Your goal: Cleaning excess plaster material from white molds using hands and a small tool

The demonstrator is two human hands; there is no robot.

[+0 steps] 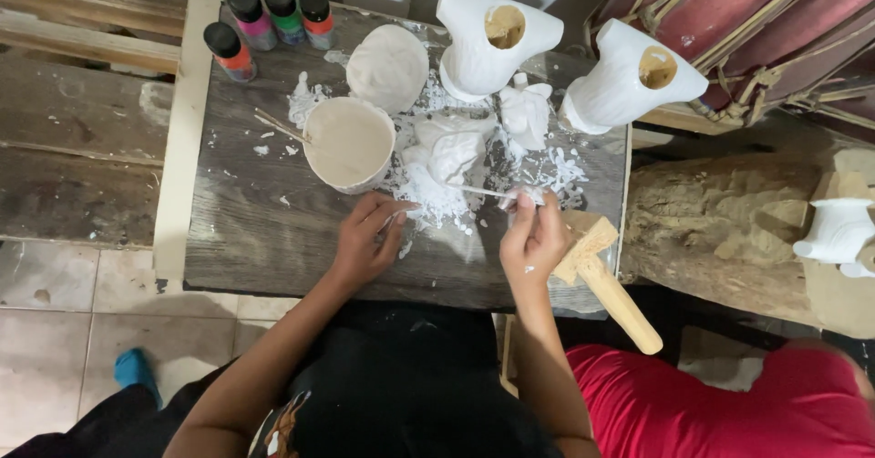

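My left hand [366, 239] rests on the wooden board [264, 230] with its fingers closed on a small white plaster piece. My right hand [531, 239] pinches a thin white stick [478, 191] that points left toward a lumpy white plaster figure [451, 148]. Plaster crumbs [428, 198] lie heaped between both hands and the figure. A round cup of pale plaster mix [349, 142] stands just above my left hand.
Several small paint bottles [264, 16] stand at the board's far left. Two white vase-like casts [492, 39] [629, 80] and a small figure [527, 112] stand at the back. A wooden mallet [606, 280] lies by my right hand. A person in red [720, 403] sits at right.
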